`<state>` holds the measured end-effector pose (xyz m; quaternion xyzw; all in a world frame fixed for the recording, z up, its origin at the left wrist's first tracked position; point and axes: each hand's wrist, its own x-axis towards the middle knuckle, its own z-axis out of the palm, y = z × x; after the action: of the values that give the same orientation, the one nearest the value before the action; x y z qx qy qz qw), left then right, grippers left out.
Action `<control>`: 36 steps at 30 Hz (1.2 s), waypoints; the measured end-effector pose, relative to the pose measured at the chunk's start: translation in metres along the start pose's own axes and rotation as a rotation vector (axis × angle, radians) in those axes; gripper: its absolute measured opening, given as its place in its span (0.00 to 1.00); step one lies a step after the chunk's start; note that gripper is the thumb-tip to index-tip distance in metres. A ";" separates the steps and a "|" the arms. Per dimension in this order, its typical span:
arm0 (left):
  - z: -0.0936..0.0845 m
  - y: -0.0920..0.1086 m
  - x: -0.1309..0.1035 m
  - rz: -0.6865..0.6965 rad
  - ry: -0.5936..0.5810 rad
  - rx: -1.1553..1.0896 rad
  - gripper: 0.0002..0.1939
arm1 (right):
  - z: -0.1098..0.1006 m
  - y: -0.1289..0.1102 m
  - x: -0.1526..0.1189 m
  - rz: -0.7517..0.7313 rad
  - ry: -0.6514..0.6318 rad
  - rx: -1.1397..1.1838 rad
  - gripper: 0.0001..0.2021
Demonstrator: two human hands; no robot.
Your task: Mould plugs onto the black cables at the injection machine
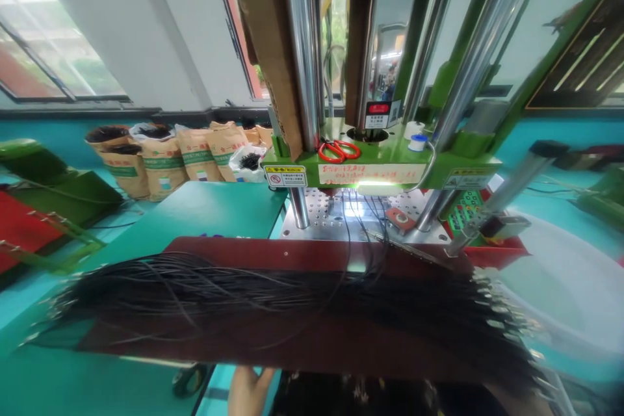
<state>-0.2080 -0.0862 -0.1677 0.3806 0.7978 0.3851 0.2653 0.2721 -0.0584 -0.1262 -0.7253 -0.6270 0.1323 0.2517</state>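
Observation:
My left hand (246, 392) is at the bottom, at the near edge of a dark red-brown board (234, 352). Its thumb points up and to the right; the other fingers are hidden by the board, so I cannot tell whether they grip it. Long black cables (209, 286) lie across the board in a thick bundle, with metal ends fanning out at left and right. A few thin cables run from the bundle up to the lit mould area (355, 208) of a green press (292, 159). My right hand does not show. The lower right is blurred.
Red-handled scissors (340, 152) and a blue-white spool (418, 142) sit on the press ledge. A green table (219, 201) stands at left, paper sacks (163, 166) behind it. A red control box (492, 253) and large white tub (570, 279) are at right.

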 end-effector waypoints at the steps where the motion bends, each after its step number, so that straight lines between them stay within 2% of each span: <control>1: -0.001 0.002 0.000 -0.004 -0.002 -0.001 0.19 | 0.001 0.000 -0.001 0.007 -0.013 0.003 0.22; 6: -0.006 0.014 -0.002 -0.049 0.000 0.026 0.19 | 0.004 0.006 -0.008 0.044 -0.049 0.004 0.19; 13: -0.008 0.011 -0.002 -0.018 -0.040 0.133 0.19 | 0.006 0.014 -0.006 0.061 -0.101 -0.007 0.11; 18: -0.006 0.006 0.003 0.000 -0.037 0.130 0.19 | 0.008 0.003 -0.009 0.109 -0.069 0.031 0.12; 24: -0.008 -0.016 0.004 -0.045 -0.159 0.238 0.20 | 0.000 -0.022 -0.013 0.155 -0.033 0.107 0.17; 27: -0.008 -0.023 0.006 -0.020 -0.190 0.260 0.23 | -0.004 -0.028 -0.012 0.165 -0.029 0.106 0.17; 30: -0.008 -0.023 0.008 0.009 -0.160 0.256 0.20 | -0.005 -0.028 -0.013 0.183 -0.038 0.088 0.17; 36: -0.008 -0.014 0.007 -0.050 -0.111 0.190 0.22 | -0.002 -0.019 -0.015 0.195 -0.048 0.081 0.17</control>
<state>-0.2233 -0.0893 -0.1759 0.4048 0.8240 0.2795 0.2812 0.2540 -0.0719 -0.1162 -0.7687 -0.5533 0.1988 0.2517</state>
